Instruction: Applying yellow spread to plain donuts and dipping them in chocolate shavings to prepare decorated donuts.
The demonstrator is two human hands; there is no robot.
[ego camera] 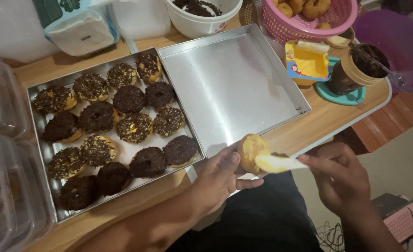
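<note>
The left hand (pixel 218 175) held a plain doughnut (pixel 250 150) at its edge, fingers curled behind it and the thumb stretched beneath, so the grip was closed on the doughnut just off the near corner of the empty metal tray (pixel 234 84). The right hand (pixel 339 175) pinched the handle end of a flat pale spreader (pixel 278 163), whose blade lay across the doughnut's face, touching it, with a yellow coating on both.

The doughnut looked light and soft, easily dented, and its coated face was likely sticky and slippery; the bare rim and underside, where the left fingers already sat, seemed the sound place to take hold, with only gentle pressure.

Left of the empty tray, touching it along one side, stood a second metal tray (pixel 42 154) filled with doughnuts topped in chocolate sprinkles (pixel 134 127), some dark, some showing yellow beneath. Beyond the empty tray's far right corner lay an opened yellow packet (pixel 306 63) with a blue and red corner label, its foil lid peeled back. Beside that packet stood a round brown tub (pixel 360 70) of dark spread with a utensil in it, resting on a teal lid (pixel 341 97). Behind the far edge of the empty tray were a white bowl (pixel 202 21) of dark sprinkles and a pink basket (pixel 309 21) of plain doughnuts. Further left, past the full tray's far side, lay a white tissue pack (pixel 78 25) with green print. Clear plastic boxes (pixel 3 186) stacked up to the left of the full tray.
</note>
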